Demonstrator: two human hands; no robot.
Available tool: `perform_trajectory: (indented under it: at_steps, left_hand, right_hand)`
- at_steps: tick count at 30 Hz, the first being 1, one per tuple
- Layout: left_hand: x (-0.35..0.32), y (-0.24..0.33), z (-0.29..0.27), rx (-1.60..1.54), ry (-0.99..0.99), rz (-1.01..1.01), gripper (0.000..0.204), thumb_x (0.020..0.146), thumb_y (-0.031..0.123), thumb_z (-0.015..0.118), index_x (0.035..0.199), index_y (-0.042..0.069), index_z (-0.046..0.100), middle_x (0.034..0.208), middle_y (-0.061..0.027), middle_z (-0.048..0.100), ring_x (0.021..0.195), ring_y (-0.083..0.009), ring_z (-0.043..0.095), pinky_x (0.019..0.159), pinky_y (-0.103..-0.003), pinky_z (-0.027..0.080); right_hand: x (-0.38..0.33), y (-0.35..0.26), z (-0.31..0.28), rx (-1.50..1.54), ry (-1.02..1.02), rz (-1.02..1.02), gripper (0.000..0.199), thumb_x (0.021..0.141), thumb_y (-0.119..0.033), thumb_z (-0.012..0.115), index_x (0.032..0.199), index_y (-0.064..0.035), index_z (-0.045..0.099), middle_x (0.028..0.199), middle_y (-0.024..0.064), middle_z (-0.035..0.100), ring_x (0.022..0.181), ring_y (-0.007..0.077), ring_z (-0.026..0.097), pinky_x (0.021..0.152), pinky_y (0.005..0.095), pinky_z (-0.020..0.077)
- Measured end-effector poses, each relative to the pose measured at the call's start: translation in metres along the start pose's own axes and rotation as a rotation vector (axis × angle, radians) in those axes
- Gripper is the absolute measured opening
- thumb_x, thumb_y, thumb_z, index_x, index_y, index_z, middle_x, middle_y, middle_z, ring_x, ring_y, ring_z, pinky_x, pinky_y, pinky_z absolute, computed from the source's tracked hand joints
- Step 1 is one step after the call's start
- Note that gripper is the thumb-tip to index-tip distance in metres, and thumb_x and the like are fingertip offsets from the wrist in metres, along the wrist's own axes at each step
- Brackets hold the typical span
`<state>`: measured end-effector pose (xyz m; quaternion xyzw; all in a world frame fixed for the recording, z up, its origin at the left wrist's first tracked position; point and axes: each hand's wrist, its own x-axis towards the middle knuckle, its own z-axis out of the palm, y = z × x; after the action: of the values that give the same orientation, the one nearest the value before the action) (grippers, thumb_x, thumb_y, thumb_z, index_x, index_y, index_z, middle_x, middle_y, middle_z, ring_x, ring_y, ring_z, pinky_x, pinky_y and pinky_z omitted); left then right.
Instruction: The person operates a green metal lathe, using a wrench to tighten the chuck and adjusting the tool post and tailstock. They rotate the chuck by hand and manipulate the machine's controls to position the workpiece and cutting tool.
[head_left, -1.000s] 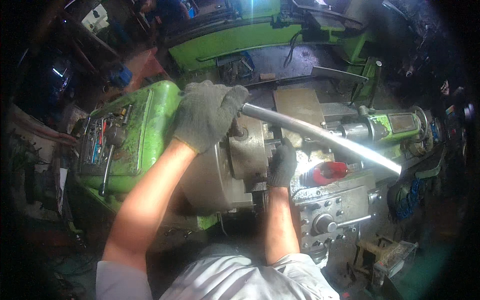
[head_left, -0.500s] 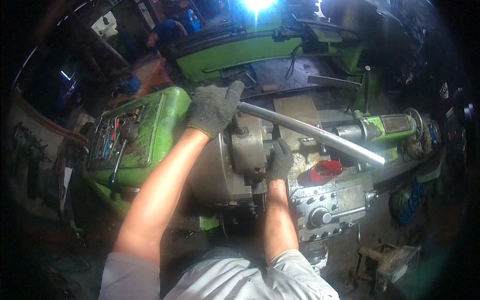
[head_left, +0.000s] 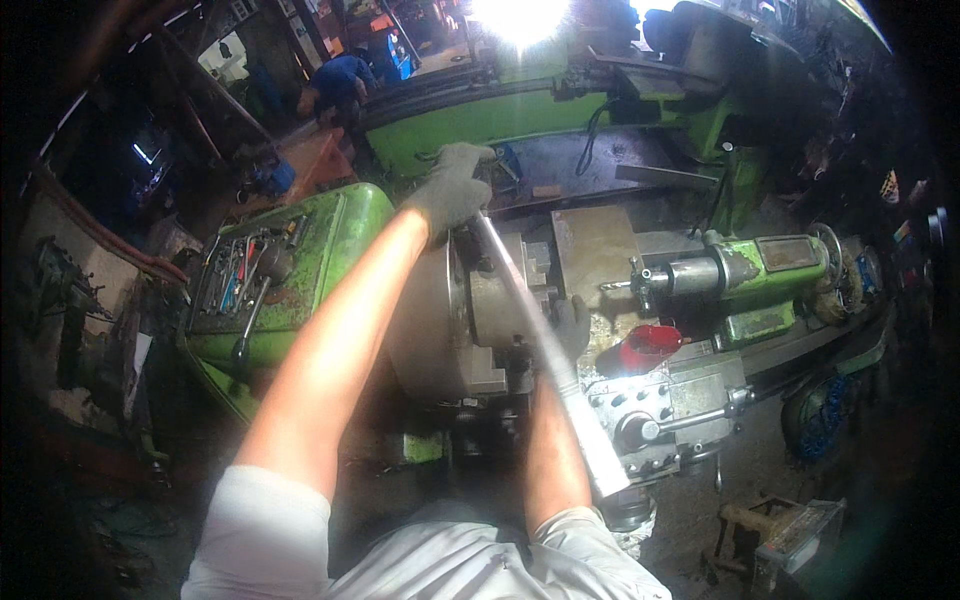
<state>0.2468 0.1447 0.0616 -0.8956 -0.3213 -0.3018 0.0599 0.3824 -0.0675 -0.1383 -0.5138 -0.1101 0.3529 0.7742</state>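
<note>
My left hand (head_left: 455, 188), in a grey knit glove, is closed on the top of a chuck key at the lathe chuck (head_left: 428, 325). A long metal pipe (head_left: 535, 325) runs from beside this hand toward me, over my right forearm. My right hand (head_left: 572, 328), gloved too, is at the chuck jaws (head_left: 538, 265) with its fingers bent; the pipe partly covers it, and what it holds is hidden. Right of the jaws, a drill bit (head_left: 616, 286) points at the chuck from the tailstock (head_left: 770, 262).
A red cut-open container (head_left: 650, 347) sits beside the tool post (head_left: 638, 428) and its lever. Wrenches and other tools (head_left: 240, 268) lie on the green headstock (head_left: 345, 235). Behind stands another green machine (head_left: 480, 125); a person in blue (head_left: 342, 78) bends over at the far left.
The pipe's free end has swung from the right down toward me, and now crosses above my right forearm. My left hand has turned with it; my right hand stays at the jaws.
</note>
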Motion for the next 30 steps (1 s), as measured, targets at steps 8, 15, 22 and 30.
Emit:
perform_trajectory:
  at_steps: [8,15,22,30]
  left_hand:
    - [0.061,0.113,-0.031,0.207,-0.643,0.170,0.057,0.092,0.004,0.059,0.145,-0.003,0.041,0.122,-0.0352,0.068,0.116,-0.0500,0.067,0.096,-0.054,0.056]
    - [-0.008,0.141,-0.089,-0.019,-0.639,0.346,0.083,0.099,0.053,0.061,0.163,0.008,0.033,0.138,-0.0318,0.061,0.136,-0.0420,0.055,0.119,-0.058,0.036]
    - [-0.042,0.114,-0.100,0.190,-0.458,-0.186,0.081,0.090,0.065,0.066,0.144,0.005,0.053,0.126,-0.0245,0.066,0.124,-0.0399,0.061,0.106,-0.054,0.046]
    - [-0.024,0.099,-0.080,0.239,-0.468,-0.142,0.028,0.082,0.037,0.069,0.095,0.014,0.076,0.093,-0.0140,0.075,0.091,-0.0382,0.073,0.082,-0.053,0.055]
  right_hand:
    - [-0.006,0.035,-0.027,-0.008,0.015,-0.047,0.042,0.100,-0.018,0.064,0.131,0.0100,0.063,0.124,0.0157,0.066,0.111,0.0256,0.063,0.099,0.0385,0.0507]
    - [-0.034,-0.026,-0.011,0.040,0.023,-0.016,0.043,0.101,-0.018,0.063,0.134,0.0094,0.061,0.133,0.0160,0.063,0.113,0.0283,0.064,0.101,0.0399,0.0512]
    - [-0.031,-0.033,0.010,0.042,0.100,-0.084,0.032,0.100,-0.014,0.066,0.126,0.0046,0.065,0.116,0.0111,0.068,0.100,0.0199,0.066,0.088,0.0340,0.0551]
    - [-0.062,-0.094,0.026,-0.116,0.191,-0.534,0.029,0.102,-0.014,0.062,0.125,0.0034,0.064,0.117,0.0132,0.068,0.105,0.0232,0.066,0.093,0.0368,0.0546]
